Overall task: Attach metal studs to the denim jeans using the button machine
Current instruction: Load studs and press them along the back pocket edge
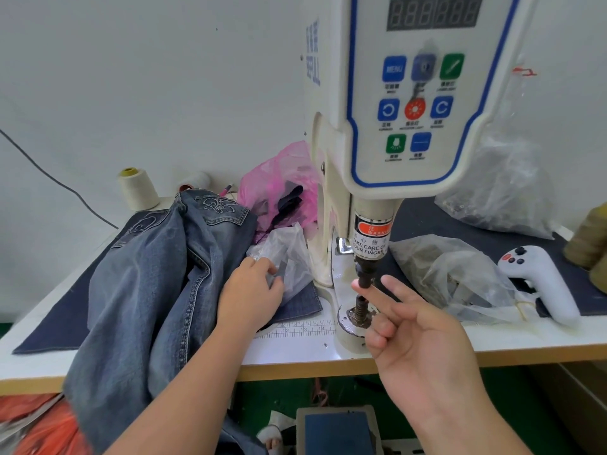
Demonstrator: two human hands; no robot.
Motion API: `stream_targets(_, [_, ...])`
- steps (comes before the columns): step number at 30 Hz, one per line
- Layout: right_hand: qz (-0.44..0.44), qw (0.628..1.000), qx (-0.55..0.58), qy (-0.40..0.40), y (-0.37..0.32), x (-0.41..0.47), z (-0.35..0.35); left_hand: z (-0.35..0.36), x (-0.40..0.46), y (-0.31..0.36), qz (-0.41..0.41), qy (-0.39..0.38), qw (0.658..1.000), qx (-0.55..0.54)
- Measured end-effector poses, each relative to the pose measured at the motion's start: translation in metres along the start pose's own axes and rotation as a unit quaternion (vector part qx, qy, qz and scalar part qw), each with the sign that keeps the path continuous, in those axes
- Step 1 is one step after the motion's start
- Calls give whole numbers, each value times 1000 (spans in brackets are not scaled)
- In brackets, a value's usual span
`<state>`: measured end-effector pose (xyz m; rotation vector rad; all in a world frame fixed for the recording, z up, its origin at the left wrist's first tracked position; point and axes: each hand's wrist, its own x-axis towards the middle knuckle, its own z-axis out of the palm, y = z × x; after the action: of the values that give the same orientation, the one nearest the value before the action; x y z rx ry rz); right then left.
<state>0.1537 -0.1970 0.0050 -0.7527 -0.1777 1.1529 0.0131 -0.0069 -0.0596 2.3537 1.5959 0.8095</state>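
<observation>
I observe the button machine [410,126] standing upright on the white bench [525,343], its black punch tip [365,277] directly above the lower die [360,311] with a gap between them. My right hand [423,343] is raised palm-up in front of the machine; the index finger reaches to the punch tip and touches it, the middle finger is extended beside it, and the other fingers [377,336] are curled in. I cannot tell whether a stud is held at the fingertip. My left hand [253,290] lies over the denim jeans [157,274], its fingers pinching a clear plastic bag [285,257] just left of the machine column. The jeans are heaped at the left of the bench, on a dark denim mat [62,320], and hang over the front edge. A second clear bag [453,274] and a white handheld controller [542,284] lie to the right of the machine. A thread cone [137,189] stands against the wall.
</observation>
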Motion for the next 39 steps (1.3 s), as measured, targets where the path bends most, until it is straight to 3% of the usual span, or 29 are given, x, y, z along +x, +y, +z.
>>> stream_targets(7, [-12, 999, -47, -1, -1, -6, -3, 1, -2, 1, 12, 6, 1000, 8])
stream_targets(14, [30, 999, 19, -16, -3, -9, -7, -16, 7, 9, 24, -22, 999, -7])
stream_targets(19, [20, 999, -26, 9, -2, -8, -16, -66, 49, 25, 70, 87, 994, -2])
stream_targets(22, [6, 999, -32, 43, -3, -5, -23, -94, 86, 13, 28, 110, 992, 59])
stream_targets(25, [6, 998, -37, 58, 0, -4, -30, -101, 114, -17, -75, 96, 974, 189])
stream_targets(27, [3, 997, -54, 60, 3, -3, -32, -95, 123, -43, -196, 65, 962, 177])
stream_targets(29, [1, 995, -70, 64, 5, -1, -37, -84, 126, -64, -254, -3, 961, 109])
stream_targets(32, [1, 993, -89, 75, 5, 2, -42, -71, 125, -76, -237, -39, 965, 103])
stream_targets(39, [2, 990, -108, 88, 6, 4, -42, -82, 107, -69, -178, 49, 980, 70])
